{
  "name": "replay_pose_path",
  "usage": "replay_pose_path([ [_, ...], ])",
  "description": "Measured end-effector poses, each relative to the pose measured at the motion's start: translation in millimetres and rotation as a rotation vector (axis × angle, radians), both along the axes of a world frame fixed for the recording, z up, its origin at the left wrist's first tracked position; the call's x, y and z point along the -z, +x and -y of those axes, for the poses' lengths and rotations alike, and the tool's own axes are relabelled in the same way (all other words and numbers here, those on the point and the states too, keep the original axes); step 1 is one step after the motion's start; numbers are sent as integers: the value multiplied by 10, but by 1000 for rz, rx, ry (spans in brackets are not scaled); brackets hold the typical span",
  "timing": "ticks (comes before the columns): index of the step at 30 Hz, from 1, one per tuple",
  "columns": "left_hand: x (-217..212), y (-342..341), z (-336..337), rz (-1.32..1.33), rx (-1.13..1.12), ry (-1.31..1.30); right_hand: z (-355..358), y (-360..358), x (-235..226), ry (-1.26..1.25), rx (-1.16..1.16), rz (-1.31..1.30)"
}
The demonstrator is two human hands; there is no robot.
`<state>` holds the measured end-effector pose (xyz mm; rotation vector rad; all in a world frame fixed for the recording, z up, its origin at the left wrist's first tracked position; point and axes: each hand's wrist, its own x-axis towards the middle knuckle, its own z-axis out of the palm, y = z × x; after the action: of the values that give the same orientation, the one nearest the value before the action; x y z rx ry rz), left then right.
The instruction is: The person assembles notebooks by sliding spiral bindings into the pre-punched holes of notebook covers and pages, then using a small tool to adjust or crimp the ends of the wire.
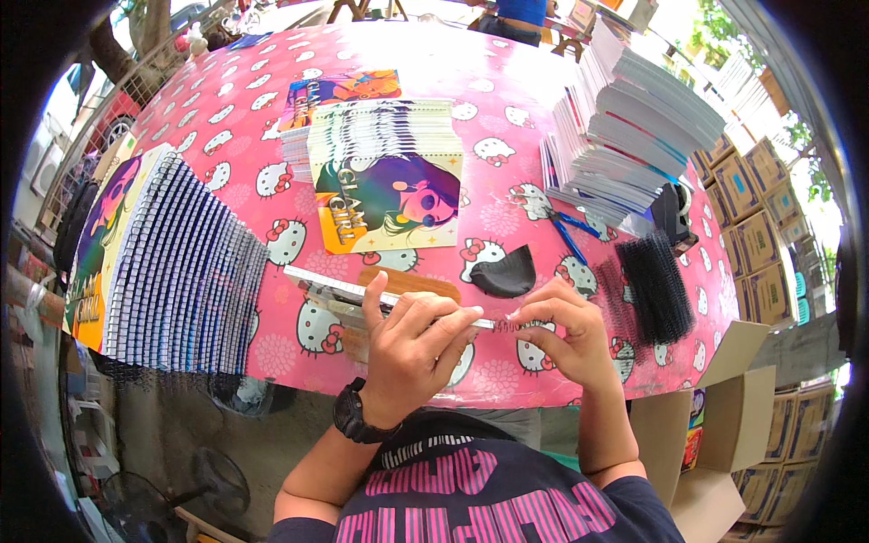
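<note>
Seen from the head camera, nearest of all is the person's own dark shirt with pink lettering (471, 502) at the lower edge, and just above it the two forearms rising to the near rim of the pink cartoon-cat tablecloth (272, 90).

The left hand (412, 339), a black watch (358, 418) on its wrist, is clenched around a thin notebook (353, 288) held edge-on. The notebook's long axis runs from upper left, near the fanned stack of spiral-bound books (181, 271), down to the right, ending between the two hands. The right hand (561, 335) sits right at that lower-right end, fingertips pinched on a small piece of wire coil (505, 324) that pokes out of the notebook's edge (it is too small to say how far it is threaded in). So the coil lies just left of the right hand and touches the notebook's end; the right hand is the nearer one to it.

Beyond the notebook lie a brown wooden block (412, 282), partly covered by the left hand, and a dark half-round piece (504, 273). Right of the right hand is a bundle of black binding coils (656, 288). Farther back stands a stack with a purple and yellow cover (389, 199) on top, and to its right a leaning pile of white-edged books (634, 127).

The notebook's cover is hidden, and cardboard boxes (756, 244) bend away at the right rim.
</note>
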<state>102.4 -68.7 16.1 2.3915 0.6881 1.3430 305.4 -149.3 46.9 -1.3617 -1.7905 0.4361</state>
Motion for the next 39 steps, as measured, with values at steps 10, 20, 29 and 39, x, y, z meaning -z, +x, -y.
replay_pose_path([
  [10, -123, -54, 64, -301, 91, 44, -72, 138, 176, -346, 24, -223],
  [20, -122, 30, 1, -240, 136, 104, -370, 337, 980, -287, 480, 512],
  [29, -178, -52, -6, -351, 153, -18, -342, 325, 896, -423, 125, -153],
  [39, -170, 56, -47, -214, 61, 66, -185, 304, 980, -457, -191, -1109],
])
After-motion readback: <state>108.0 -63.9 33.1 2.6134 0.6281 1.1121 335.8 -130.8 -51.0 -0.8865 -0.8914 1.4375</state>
